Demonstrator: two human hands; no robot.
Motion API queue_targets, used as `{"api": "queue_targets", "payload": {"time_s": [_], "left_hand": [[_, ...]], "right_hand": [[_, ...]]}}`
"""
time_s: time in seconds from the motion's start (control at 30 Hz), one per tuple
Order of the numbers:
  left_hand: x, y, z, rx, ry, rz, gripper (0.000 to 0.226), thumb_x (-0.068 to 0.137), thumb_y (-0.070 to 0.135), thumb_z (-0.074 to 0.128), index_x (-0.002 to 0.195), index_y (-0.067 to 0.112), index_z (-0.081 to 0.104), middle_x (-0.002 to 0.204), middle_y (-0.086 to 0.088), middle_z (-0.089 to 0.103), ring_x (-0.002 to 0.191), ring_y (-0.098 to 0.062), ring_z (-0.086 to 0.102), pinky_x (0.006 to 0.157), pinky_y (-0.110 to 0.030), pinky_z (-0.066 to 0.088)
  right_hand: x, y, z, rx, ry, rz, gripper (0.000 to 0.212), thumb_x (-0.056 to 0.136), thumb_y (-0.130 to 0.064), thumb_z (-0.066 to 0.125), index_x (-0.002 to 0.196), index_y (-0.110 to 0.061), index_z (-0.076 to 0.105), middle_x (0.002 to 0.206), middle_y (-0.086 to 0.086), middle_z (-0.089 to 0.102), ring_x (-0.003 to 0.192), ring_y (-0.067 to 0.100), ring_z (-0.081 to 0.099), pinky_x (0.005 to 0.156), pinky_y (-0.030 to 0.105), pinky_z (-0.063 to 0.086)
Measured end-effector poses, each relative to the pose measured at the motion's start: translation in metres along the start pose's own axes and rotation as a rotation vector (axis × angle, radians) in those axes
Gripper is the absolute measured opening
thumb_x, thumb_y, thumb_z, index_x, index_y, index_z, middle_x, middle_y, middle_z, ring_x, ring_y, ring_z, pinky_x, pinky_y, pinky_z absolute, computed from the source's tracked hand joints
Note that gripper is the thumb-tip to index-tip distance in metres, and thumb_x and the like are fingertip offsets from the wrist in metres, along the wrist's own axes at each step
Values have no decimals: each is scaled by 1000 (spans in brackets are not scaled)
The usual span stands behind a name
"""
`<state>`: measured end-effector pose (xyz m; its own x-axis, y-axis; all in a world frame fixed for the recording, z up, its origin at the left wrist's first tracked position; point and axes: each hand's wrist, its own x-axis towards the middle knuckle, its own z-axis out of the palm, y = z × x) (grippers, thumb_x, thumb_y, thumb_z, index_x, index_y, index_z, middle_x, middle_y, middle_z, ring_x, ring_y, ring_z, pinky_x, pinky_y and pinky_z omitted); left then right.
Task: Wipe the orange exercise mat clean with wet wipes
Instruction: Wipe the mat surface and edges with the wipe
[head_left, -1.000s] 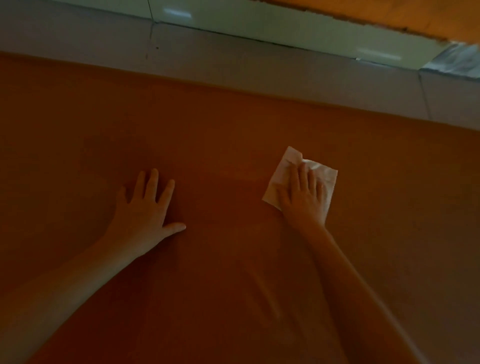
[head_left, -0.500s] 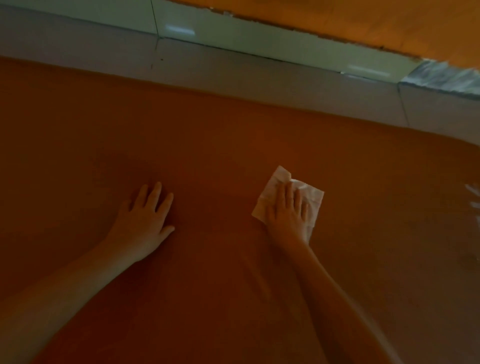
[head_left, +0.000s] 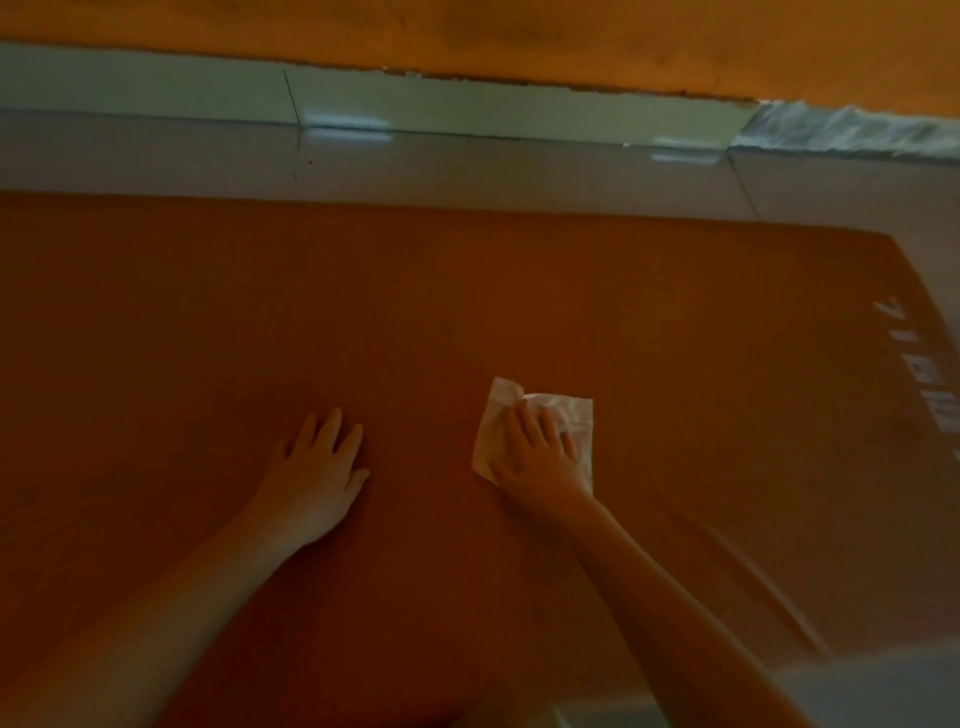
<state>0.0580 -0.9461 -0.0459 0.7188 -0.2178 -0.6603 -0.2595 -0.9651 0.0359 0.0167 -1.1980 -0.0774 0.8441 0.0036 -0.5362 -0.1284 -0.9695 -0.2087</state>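
The orange exercise mat (head_left: 467, 291) lies flat on the floor and fills most of the view. A white wet wipe (head_left: 574, 418) is spread on it right of centre. My right hand (head_left: 537, 457) presses flat on the wipe with straight fingers, covering its lower middle. About a hand's width to the left, my left hand (head_left: 317, 473) rests flat on the bare mat, fingers straight and close together. Faint white lettering (head_left: 924, 364) runs along the mat's right end.
Pale floor tiles (head_left: 467, 166) border the mat's far edge and right end. Beyond them a light skirting (head_left: 467, 109) meets an orange wall (head_left: 519, 36). A crumpled pale sheet (head_left: 852, 132) lies against the wall at the far right.
My right hand has drawn the wipe toward me across the mat. The view has tilted up and right, bringing the mat's right end and the wall into sight. My left hand's fingers have closed together.
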Motion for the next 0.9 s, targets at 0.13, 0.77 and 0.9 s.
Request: {"api": "queue_targets", "payload": {"time_s": [0.13,0.77,0.9], "left_hand": [[-3,7,-2,-48,-23,10,68,100,55,24,155,21,3,160,-6,-15,148,-30,-9,119,-51,5],[-43,26,9,-127,-37,91,64,101,52,26,155,21,10,162,-2,-3,149,-28,-1,118,-55,9],[-37,31,10,-151,4,42,62,101,51,28,153,19,19,161,-4,7,148,-27,8,117,-53,15]], "right_hand": [[-24,-9,9,-39,-120,-145,65,101,-49,25,153,-25,-7,159,-3,-19,145,22,-19,116,45,-11],[-104,8,-60,-23,-338,-39,64,102,-37,40,154,-25,5,161,0,-5,148,23,-4,116,46,10],[-92,35,-49,-98,-293,-44,65,102,-43,37,154,-23,5,162,2,-6,148,25,-4,116,46,7]]}}
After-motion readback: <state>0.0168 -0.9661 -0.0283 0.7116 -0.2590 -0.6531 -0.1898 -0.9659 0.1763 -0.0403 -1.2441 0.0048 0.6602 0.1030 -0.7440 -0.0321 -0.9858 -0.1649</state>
